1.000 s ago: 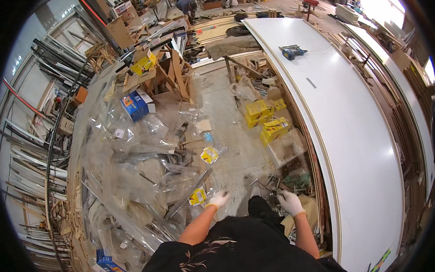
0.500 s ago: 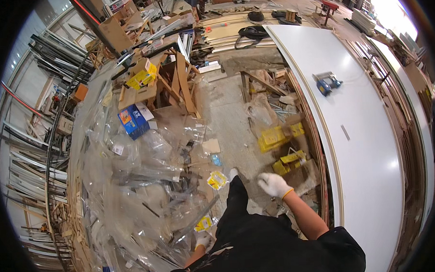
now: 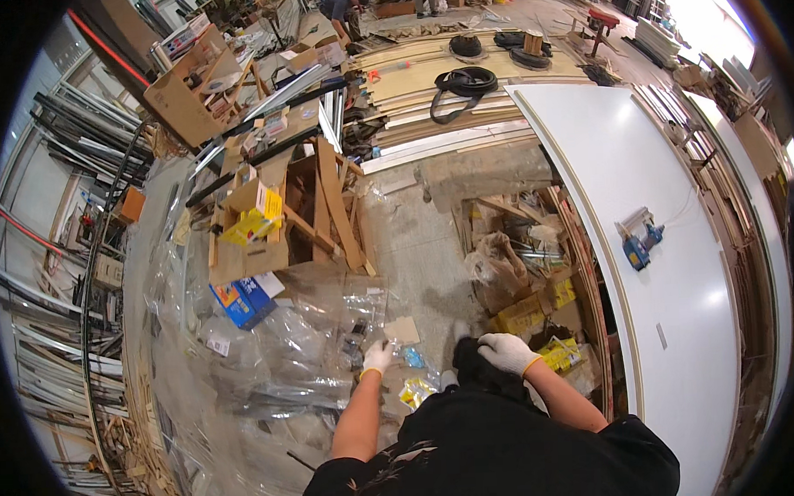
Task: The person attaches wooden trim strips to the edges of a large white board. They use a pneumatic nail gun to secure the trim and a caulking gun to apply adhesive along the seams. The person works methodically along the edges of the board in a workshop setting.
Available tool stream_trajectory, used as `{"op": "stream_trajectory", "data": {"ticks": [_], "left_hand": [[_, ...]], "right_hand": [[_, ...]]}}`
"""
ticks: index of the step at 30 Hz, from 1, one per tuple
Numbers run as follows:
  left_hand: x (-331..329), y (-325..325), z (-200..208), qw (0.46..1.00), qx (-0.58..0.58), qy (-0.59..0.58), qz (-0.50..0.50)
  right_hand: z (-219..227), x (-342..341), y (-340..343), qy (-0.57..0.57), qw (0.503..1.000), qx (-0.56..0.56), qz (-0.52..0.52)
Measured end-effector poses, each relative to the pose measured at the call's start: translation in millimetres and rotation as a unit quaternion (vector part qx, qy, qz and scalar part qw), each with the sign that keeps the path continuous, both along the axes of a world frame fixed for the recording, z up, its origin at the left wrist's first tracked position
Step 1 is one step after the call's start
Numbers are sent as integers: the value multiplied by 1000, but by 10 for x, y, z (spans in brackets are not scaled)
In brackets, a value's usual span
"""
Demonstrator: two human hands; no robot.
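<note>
Clear plastic film [image 3: 287, 352] litters the floor [image 3: 415, 265] on the left of my head view, and I see the gloved left hand [image 3: 378, 357] at its edge, just beside a flat tan piece [image 3: 402, 330] and a blue scrap [image 3: 413, 358]. I cannot tell whether its fingers are apart or clamped on film. The gloved right hand [image 3: 508, 354] is at the dark trouser leg [image 3: 485, 378], fingers bent; whether they grip anything, I cannot tell. As I judge it, a tug on one layer could drag its neighbours, since the film overlaps, and a foot set on it could slide. Reaching further right risks knocking the yellow boxes [image 3: 560, 355]. On the white panel [image 3: 587, 171], a jolt could shift the blue power tool [image 3: 639, 244].
</note>
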State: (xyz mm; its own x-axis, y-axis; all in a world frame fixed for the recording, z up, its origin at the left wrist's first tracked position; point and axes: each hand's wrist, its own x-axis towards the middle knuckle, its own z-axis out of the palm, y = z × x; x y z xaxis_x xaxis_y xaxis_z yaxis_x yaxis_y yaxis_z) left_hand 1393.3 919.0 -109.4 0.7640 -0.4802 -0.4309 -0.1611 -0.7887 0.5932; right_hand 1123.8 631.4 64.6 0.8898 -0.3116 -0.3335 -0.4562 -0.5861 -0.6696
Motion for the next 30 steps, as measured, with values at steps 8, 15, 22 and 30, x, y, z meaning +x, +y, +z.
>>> {"op": "stream_trajectory", "data": {"ticks": [8,15,22,30], "left_hand": [[1228,-1089,77,990,-84,98,63],[2039,-1720,548,997,1,44,-69],[3280,-2805,780,992,-49,111,-46],[4482,-4128,827,930,16,114,-349]], "right_hand": [[-307,1520,-1079,-28,999,22,-23],[-360,2936,-2097,-64,997,-21,-35],[-470,3859,-2920,-116,959,-45,-255],[-931,4130,-2895,-38,854,-96,-511]]}}
